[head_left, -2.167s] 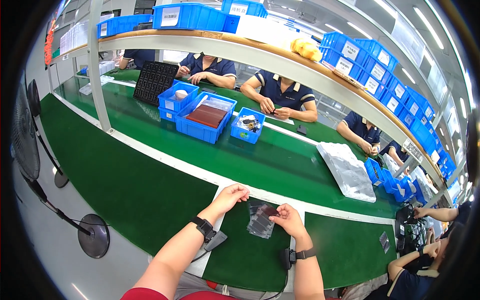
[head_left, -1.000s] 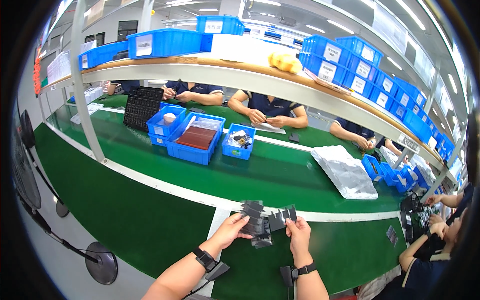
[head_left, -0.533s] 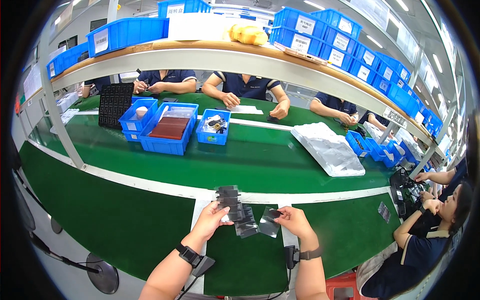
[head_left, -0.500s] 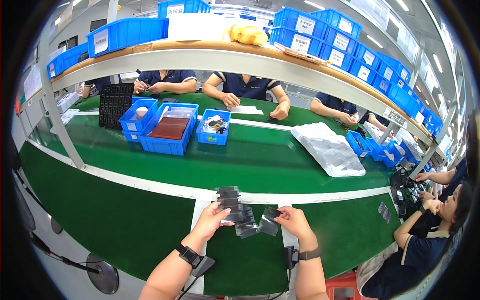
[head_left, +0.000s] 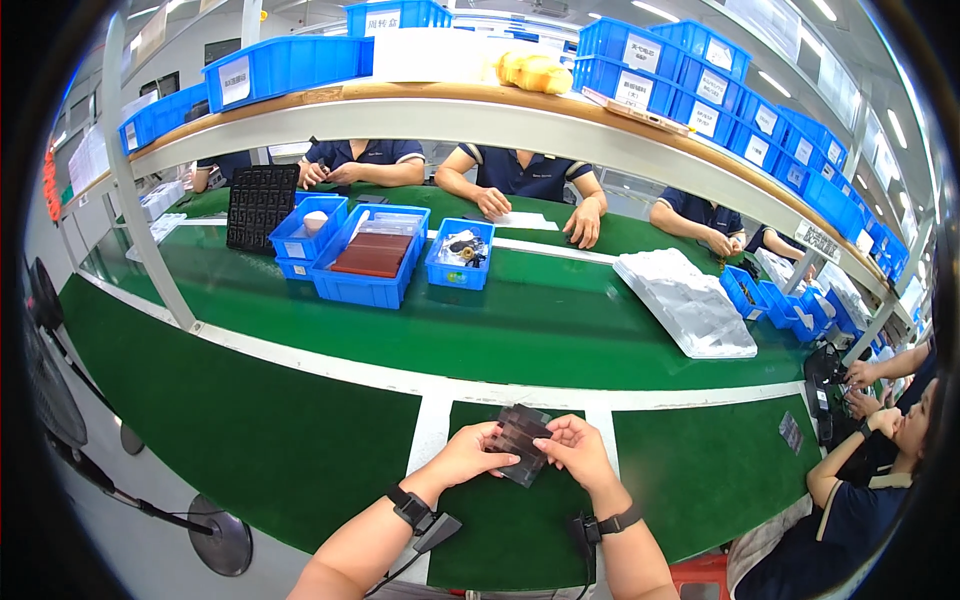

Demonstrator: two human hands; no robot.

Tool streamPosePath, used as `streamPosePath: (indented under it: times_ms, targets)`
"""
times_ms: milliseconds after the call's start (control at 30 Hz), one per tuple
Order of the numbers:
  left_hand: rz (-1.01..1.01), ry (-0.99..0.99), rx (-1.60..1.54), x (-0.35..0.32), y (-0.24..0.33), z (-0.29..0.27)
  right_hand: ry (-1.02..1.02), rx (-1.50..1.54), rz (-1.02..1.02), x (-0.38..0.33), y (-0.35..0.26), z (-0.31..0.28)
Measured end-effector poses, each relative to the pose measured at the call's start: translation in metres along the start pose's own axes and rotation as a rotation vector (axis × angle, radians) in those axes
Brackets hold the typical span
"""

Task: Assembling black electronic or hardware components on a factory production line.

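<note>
A small stack of dark, see-through film sheets (head_left: 520, 430) is held up above the green mat in front of me. My left hand (head_left: 462, 458) grips the stack from its left side, thumb lying across the lower part. At its right edge, the fingers and thumb of my right hand (head_left: 582, 452) pinch the same sheets. The sheets overlap almost squarely, so how many there are is hidden. Each of my wrists wears a black strap with a small device and cable.
Beyond the white strip lie blue bins (head_left: 362, 290), one with reddish-brown sheets, and a white moulded tray (head_left: 685, 300). A shelf (head_left: 450, 110) crosses above, loaded with blue boxes. Another film piece (head_left: 790, 430) lies at the right. Co-workers sit opposite and at my right.
The sheets were fanned out, with one apart in my right hand; now they overlap in one stack between both hands. My hands have come closer together. The whole view has shifted slightly.
</note>
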State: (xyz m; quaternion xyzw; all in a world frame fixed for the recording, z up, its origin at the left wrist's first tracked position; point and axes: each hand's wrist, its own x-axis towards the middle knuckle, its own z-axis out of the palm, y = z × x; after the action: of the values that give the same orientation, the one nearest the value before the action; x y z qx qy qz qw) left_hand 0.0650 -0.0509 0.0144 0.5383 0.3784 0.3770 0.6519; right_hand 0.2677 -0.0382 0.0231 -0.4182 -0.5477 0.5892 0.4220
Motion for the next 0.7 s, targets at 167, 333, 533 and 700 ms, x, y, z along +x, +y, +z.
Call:
streamPosePath:
  times_ms: [167, 333, 533, 700]
  targets:
    - [-0.016, -0.004, -0.052, 0.0017, -0.002, 0.0008, 0.046, -0.016, -0.087, 0.0012, 0.0057, -0.001]
    - [0.012, 0.025, -0.096, 0.0004, -0.0011, 0.0007, 0.06, -0.068, -0.139, -0.0012, 0.0001, 0.0009]
    - [0.027, -0.002, -0.112, 0.0018, -0.0064, -0.001, 0.086, -0.04, -0.151, -0.0004, 0.0019, 0.0037]
    - [0.112, 0.053, -0.054, 0.0022, -0.0029, 0.0003, 0.068, -0.033, -0.109, 0.0011, 0.0052, 0.0039]
